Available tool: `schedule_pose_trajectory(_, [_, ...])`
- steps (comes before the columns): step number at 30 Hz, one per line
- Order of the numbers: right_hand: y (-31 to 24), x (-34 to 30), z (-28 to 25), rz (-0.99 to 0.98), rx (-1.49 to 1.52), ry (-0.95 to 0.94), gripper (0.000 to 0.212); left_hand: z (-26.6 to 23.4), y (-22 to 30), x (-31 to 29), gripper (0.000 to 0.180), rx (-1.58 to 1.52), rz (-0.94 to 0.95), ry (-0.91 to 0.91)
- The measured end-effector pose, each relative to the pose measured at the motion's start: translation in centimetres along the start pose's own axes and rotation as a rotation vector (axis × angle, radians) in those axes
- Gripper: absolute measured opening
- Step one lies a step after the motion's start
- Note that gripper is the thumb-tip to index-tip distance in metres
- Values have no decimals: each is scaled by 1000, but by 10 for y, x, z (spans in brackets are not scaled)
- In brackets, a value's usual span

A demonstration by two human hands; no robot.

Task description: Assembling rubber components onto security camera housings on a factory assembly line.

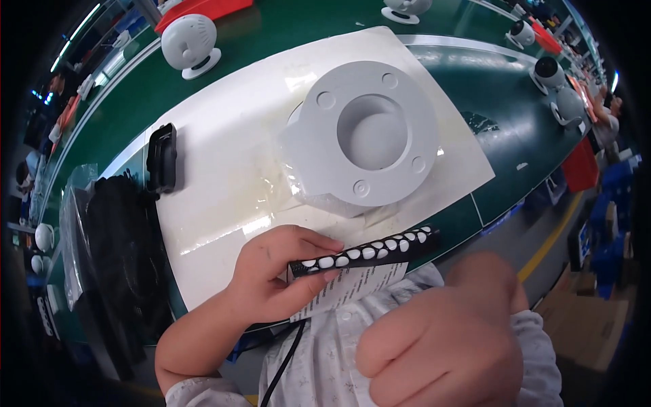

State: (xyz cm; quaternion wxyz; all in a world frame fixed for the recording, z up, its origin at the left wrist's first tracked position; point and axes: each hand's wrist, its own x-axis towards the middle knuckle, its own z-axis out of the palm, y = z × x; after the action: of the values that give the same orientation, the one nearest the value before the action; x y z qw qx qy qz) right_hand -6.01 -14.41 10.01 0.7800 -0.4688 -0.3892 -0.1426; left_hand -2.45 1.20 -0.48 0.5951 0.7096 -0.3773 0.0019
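My left hand [281, 273] pinches one end of a flat black strip with rows of white ovals [369, 253] between thumb and fingers. Below the strip shows a sheet of white paper with small print [352, 288]; how the two are joined, I cannot tell. Large and close to the camera, my right hand [441, 349] is curled shut in front of my chest, apart from the strip. Whatever its fingers hold, if anything, is hidden. Beyond the strip stands a thick pale grey ring-shaped block [322, 159] with a deep round hole.
The block rests on a white board [224, 149] over a green table [271, 27]. At left are a black open case [161, 157] and a black bag [129, 237] beside clear plastic. White fan-like devices [190, 42] and red trays [203, 10] stand farther back. People work at right.
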Motion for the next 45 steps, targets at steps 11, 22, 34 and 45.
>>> schedule_pose_trajectory(11, [8, -34, -50, 135, -892, -403, 18, -1, 2, -5, 20, 34, 13, 6])
schedule_pose_trajectory(22, [20, -43, -58, 104, -1127, -461, 20, 1, 2, -5, 18, 101, 99, 75])
schedule_pose_trajectory(34, [29, -51, -59, 48, -917, -348, 26, 2, 3, -7, 22, 203, 8, 80])
schedule_pose_trajectory(45, [43, -57, -56, -125, -998, -312, 36, 1, 4, -9, 28, 133, 12, -8])
